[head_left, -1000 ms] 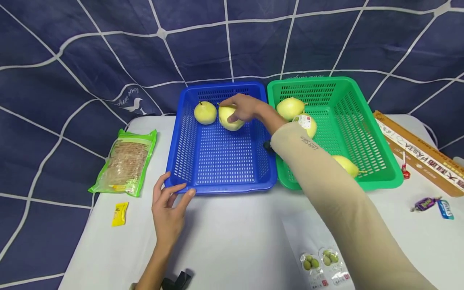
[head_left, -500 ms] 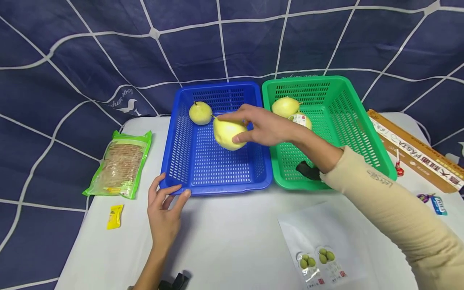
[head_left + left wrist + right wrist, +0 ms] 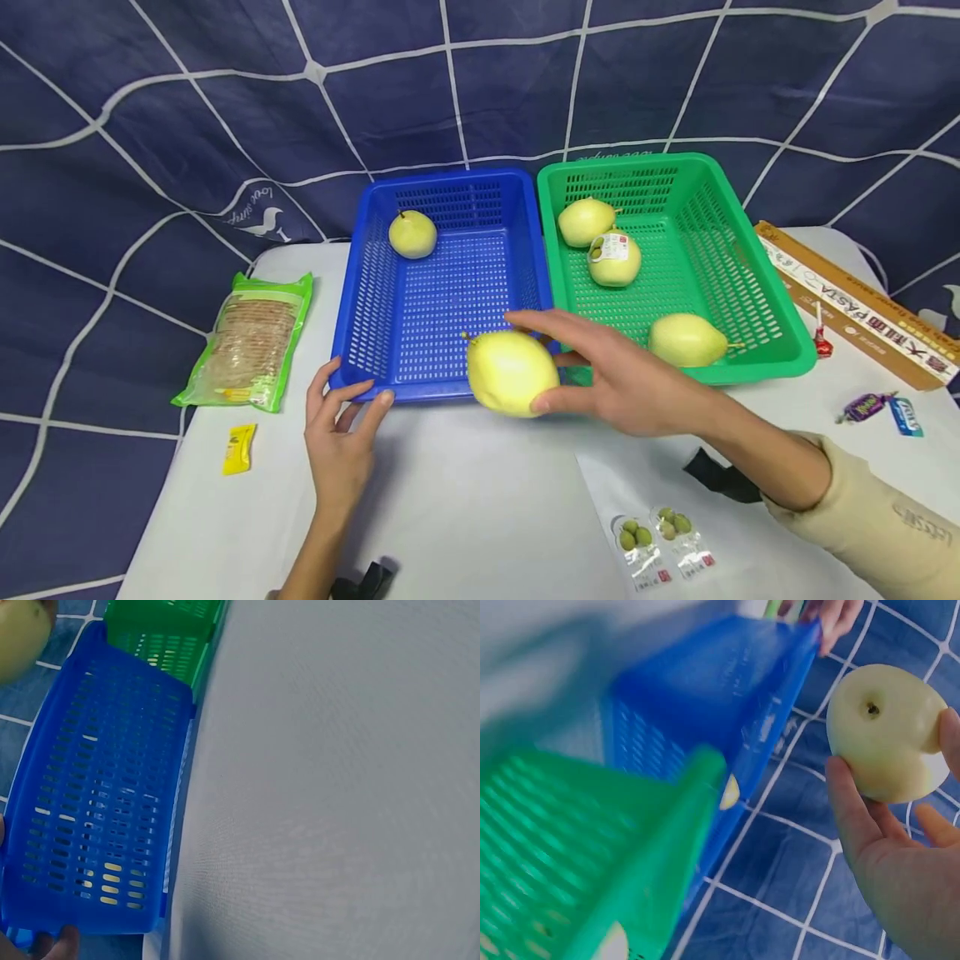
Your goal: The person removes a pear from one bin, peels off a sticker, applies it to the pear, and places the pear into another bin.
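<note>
My right hand (image 3: pixel 637 379) holds a yellow pear (image 3: pixel 512 373) above the front rim of the blue basket (image 3: pixel 450 390), with its thumb and fingers on either side. In the right wrist view, this pear (image 3: pixel 885 735) shows its dimpled end. My left hand (image 3: pixel 341 450) grips the blue basket's front left corner, thumb on the front rim and fingers over the side. Another pear (image 3: pixel 412 234) sits at the back left inside the blue basket. Beside it stands a green basket (image 3: pixel 795 350) with a pear (image 3: pixel 587 222) at the back, a stickered pear (image 3: pixel 615 268) and a pear (image 3: pixel 687 340) near the front.
A green-edged food pack (image 3: pixel 251 342) and a yellow wrapped sweet (image 3: pixel 239 449) lie at left. At right are a pasta box (image 3: pixel 862 308), a lollipop (image 3: pixel 822 342), a purple sweet (image 3: pixel 865 407) and a blue packet (image 3: pixel 906 417). A clear printed bag (image 3: pixel 652 533) lies in front.
My right hand has lifted the pear from the back of the blue basket and carried it toward me and slightly right. My left hand stays at the basket's corner.
</note>
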`<action>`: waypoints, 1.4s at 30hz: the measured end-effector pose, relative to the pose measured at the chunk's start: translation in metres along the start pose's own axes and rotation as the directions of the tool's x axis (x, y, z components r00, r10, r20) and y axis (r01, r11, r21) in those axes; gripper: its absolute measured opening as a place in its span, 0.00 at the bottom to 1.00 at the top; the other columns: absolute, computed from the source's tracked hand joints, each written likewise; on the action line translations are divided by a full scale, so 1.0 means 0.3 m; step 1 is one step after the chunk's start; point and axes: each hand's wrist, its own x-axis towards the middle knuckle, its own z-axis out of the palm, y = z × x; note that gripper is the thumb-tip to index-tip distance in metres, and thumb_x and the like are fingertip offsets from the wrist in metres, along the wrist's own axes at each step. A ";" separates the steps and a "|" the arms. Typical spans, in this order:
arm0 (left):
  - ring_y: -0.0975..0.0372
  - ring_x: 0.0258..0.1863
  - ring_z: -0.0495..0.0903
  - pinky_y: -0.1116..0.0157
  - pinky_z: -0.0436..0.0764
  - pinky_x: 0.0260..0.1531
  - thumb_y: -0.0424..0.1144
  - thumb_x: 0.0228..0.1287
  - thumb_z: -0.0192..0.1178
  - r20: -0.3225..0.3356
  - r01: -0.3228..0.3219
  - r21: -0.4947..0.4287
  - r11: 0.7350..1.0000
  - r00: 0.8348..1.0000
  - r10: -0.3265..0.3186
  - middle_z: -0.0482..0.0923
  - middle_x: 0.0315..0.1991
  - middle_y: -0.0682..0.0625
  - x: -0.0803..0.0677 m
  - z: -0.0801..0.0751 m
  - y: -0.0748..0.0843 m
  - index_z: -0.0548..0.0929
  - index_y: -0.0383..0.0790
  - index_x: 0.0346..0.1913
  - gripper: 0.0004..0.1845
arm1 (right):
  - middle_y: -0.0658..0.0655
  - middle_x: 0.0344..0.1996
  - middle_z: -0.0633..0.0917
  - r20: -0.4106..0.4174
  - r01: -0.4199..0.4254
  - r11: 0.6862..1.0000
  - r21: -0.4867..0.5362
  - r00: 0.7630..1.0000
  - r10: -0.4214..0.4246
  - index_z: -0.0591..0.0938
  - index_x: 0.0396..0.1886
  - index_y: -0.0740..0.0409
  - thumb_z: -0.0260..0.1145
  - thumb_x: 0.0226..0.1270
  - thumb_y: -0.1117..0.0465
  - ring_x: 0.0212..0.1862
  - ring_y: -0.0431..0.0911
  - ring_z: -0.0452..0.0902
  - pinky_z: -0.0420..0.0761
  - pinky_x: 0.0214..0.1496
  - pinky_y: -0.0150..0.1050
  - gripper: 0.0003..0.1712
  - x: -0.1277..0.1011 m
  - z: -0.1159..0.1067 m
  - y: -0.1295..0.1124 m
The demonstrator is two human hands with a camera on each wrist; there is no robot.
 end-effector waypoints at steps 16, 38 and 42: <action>0.50 0.63 0.67 0.73 0.80 0.48 0.22 0.56 0.69 -0.019 0.021 0.004 1.000 1.000 -0.021 0.62 0.69 0.48 0.002 -0.016 0.020 0.83 0.22 0.42 0.11 | 0.48 0.58 0.78 0.106 0.063 0.990 0.125 0.991 -0.077 0.75 0.66 0.53 0.72 0.62 0.57 0.58 0.45 0.74 0.77 0.59 0.38 0.32 -0.194 0.193 0.218; 0.59 0.41 0.78 0.70 0.80 0.41 0.15 0.57 0.61 0.039 -0.115 -0.127 0.985 0.992 0.120 0.77 0.45 0.37 -0.150 0.108 0.043 0.78 0.21 0.51 0.17 | 0.54 0.58 0.78 0.115 -0.048 0.997 0.065 0.992 0.040 0.74 0.67 0.61 0.70 0.66 0.59 0.55 0.46 0.75 0.80 0.55 0.39 0.31 -0.181 0.203 0.267; 0.57 0.45 0.81 0.65 0.83 0.43 0.24 0.60 0.66 0.434 0.048 -0.088 0.995 0.901 -0.005 0.78 0.48 0.34 -0.160 0.137 0.027 0.78 0.27 0.56 0.20 | 0.57 0.58 0.79 0.115 -0.070 0.994 0.083 0.992 0.060 0.70 0.69 0.64 0.70 0.65 0.61 0.56 0.48 0.76 0.80 0.55 0.40 0.34 -0.177 0.203 0.262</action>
